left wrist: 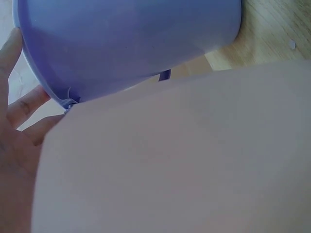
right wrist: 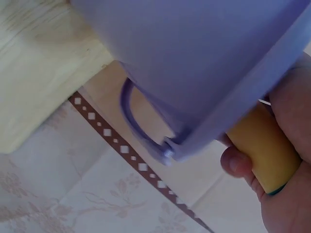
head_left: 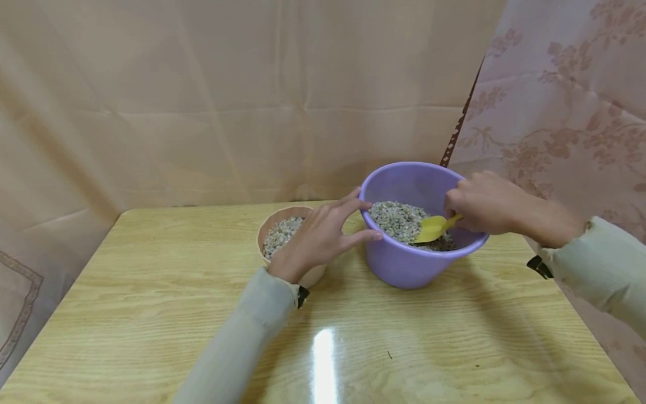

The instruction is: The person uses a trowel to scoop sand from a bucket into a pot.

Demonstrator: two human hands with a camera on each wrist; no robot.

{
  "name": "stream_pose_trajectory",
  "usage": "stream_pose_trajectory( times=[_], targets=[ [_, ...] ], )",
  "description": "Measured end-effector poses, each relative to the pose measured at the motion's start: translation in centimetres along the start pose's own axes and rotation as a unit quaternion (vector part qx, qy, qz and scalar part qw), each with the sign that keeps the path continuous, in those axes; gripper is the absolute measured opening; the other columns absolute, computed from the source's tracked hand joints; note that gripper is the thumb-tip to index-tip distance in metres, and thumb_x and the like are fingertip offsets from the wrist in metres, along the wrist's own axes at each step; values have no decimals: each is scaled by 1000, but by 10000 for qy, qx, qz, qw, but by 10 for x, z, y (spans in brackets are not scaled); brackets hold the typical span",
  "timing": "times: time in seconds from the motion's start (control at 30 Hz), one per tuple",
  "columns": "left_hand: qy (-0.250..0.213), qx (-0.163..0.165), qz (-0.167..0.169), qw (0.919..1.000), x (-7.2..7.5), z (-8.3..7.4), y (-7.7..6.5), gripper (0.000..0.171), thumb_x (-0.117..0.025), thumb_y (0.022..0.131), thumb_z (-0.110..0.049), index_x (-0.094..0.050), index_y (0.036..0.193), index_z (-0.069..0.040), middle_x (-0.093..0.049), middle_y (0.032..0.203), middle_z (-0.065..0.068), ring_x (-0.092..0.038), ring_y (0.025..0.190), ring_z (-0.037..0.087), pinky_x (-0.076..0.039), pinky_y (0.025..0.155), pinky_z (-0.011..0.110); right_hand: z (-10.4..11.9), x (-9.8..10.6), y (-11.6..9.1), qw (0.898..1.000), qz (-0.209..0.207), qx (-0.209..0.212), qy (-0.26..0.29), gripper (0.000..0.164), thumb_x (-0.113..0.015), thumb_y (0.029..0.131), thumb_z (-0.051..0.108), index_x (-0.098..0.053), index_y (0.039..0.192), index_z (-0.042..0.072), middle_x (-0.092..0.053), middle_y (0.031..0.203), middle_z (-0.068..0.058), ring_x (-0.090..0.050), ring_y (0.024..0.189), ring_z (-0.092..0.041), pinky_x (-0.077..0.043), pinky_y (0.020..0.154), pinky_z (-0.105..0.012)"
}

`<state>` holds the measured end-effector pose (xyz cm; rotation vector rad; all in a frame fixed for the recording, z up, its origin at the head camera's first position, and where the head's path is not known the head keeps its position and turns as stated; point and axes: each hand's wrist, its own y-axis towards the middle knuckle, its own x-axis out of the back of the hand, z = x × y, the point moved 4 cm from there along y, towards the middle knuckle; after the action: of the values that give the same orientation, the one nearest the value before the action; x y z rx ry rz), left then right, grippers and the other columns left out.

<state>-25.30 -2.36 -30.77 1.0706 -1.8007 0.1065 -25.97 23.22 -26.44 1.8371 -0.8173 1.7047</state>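
A purple bucket (head_left: 404,272) holds small mixed gravel (head_left: 396,219). My left hand (head_left: 323,233) rests against its left rim, thumb and fingers spread and mostly straight. In the left wrist view, fingertips (left wrist: 34,101) touch the rim. My right hand (head_left: 487,202) reaches over the bucket's right side and grips a yellow scoop (head_left: 431,228) by its handle, the blade in the gravel. Fingers wrap the yellow handle (right wrist: 267,150) in the right wrist view. Beside the bucket, partly hidden by my left forearm and hand, stands a pale pot (head_left: 270,224) filled with similar gravel (head_left: 282,234).
Both containers stand toward the back of a wood-grain table (head_left: 166,292). A beige curtain (head_left: 202,112) hangs behind it, and a flowered cloth (head_left: 570,112) hangs at the right. The bucket's looped handle (right wrist: 129,104) hangs off its side. Small dark specks lie near the front.
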Motion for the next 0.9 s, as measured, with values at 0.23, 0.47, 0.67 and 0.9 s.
stream_pose_trajectory(
  times=[0.23, 0.47, 0.67, 0.9],
  targets=[
    [-46, -3, 29, 10000, -1, 1, -1, 54, -68, 89, -55, -64, 128, -18, -38, 156, 9, -56, 128, 24, -50, 97, 36, -1, -5, -1, 9992, -115, -83, 364, 13, -89, 71, 24, -76, 73, 25, -62, 61, 14, -44, 46, -4, -40, 43, -25],
    [-45, -31, -8, 10000, 1, 1, 0, 54, -69, 89, -54, -64, 129, -18, -38, 156, 10, -59, 124, 24, -51, 94, 34, -2, -3, -1, 9991, -172, -89, 375, 11, -88, 73, 27, -77, 73, 27, -61, 59, 18, -43, 46, -2, -38, 42, -24],
    [-42, 22, 38, 10000, 1, 1, 1, 55, -67, 90, -55, -64, 130, -17, -37, 156, 11, -57, 126, 25, -50, 97, 36, -4, -4, 0, 9987, -296, -89, 405, 11, -87, 74, 25, -80, 82, 25, -70, 69, 13, -47, 49, -2, -40, 44, -27],
    [-38, 64, 61, 10000, 1, 0, 2, 55, -67, 89, -56, -64, 129, -18, -37, 156, 10, -55, 128, 23, -48, 100, 36, -5, -6, 0, 9983, -365, -45, 450, 12, -87, 74, 22, -81, 83, 26, -72, 73, 12, -49, 51, -1, -41, 45, -28]
  ],
)
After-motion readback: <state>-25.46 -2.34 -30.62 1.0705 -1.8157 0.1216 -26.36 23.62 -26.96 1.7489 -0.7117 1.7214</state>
